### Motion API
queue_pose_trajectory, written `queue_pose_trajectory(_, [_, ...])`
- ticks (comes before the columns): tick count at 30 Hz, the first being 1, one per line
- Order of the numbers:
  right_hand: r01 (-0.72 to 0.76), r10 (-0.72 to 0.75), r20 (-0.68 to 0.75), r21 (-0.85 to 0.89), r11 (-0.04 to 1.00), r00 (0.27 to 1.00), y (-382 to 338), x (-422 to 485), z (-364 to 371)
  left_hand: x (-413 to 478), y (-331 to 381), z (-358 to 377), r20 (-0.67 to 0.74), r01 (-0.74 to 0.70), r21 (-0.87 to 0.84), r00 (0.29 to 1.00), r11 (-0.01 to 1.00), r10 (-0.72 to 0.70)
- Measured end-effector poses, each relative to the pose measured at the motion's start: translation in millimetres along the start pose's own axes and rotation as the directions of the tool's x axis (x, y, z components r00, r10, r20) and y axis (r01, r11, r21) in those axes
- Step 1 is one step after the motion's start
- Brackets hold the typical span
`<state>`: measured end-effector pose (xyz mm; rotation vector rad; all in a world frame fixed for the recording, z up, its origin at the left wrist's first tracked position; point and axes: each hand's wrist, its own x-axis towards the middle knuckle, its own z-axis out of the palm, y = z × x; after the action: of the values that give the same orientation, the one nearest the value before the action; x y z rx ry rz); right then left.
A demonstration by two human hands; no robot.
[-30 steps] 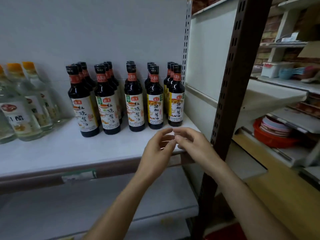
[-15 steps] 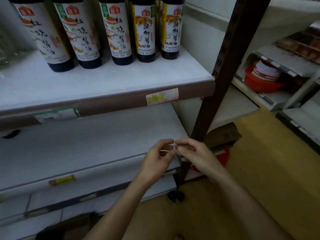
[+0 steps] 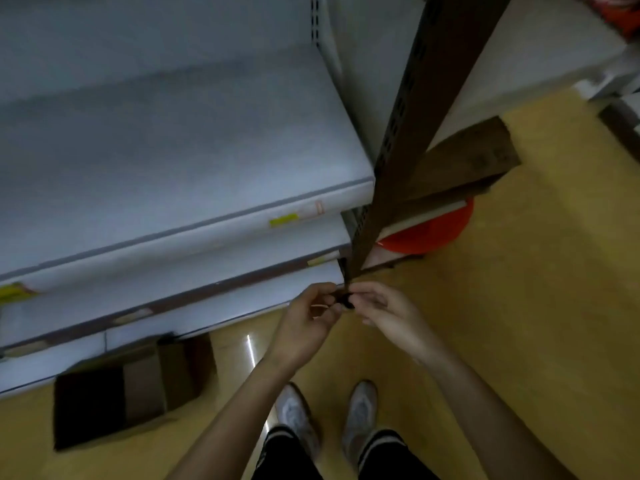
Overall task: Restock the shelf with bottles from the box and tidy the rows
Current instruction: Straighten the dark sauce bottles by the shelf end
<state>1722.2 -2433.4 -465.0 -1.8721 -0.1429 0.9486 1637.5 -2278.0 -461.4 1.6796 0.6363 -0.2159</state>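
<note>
An open brown cardboard box (image 3: 138, 382) sits on the yellow floor at lower left, against the bottom shelf; its inside is dark and I cannot make out its contents. No bottles are in view. My left hand (image 3: 308, 327) and my right hand (image 3: 388, 313) hang together in front of me, above the floor. Their fingers are loosely curled and the fingertips meet near the foot of the brown shelf post (image 3: 408, 133). Neither hand visibly holds anything. The white lower shelves (image 3: 180, 140) fill the upper left.
A red basin (image 3: 436, 233) lies under a brown board (image 3: 467, 157) right of the post. My two grey shoes (image 3: 329, 414) stand on the floor below my hands. A further shelf unit edges in at the far right.
My view has tilted steeply down from the soy sauce bottles on the upper shelf to the lower shelves, the floor and the box. My hands stay together in front of me.
</note>
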Motion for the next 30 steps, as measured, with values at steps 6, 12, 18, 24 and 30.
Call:
queue_pose_trajectory(6, [-0.068, 0.069, -0.015, 0.054, 0.996, 0.998, 115, 63, 18, 59, -113, 51, 0.051, 0.117, -0.005, 0.992, 0.993, -0.117])
queue_pose_trajectory(12, [-0.108, 0.112, -0.043, 0.093, 0.99, 0.993, 225, 140, 44, 134, -219, 72, 0.044, 0.153, 0.02, 0.987, 0.988, -0.154])
queue_pose_trajectory(18, [-0.112, 0.116, -0.08, 0.059, 0.992, 0.99, 304, 212, 60, 207, -301, 90, 0.064, 0.121, 0.114, 0.99, 0.986, -0.129])
queue_pose_trajectory(24, [-0.069, 0.047, -0.188, -0.111, 0.991, 0.981, 364, 275, 63, 262, -361, 104, 0.052, 0.078, 0.207, 0.995, 0.975, -0.091])
queue_pose_trajectory(30, [0.017, -0.13, -0.205, -0.478, 0.878, 0.97, 376, 316, 38, 312, -385, 110, 0.057, -0.077, 0.31, 0.996, 0.948, 0.062])
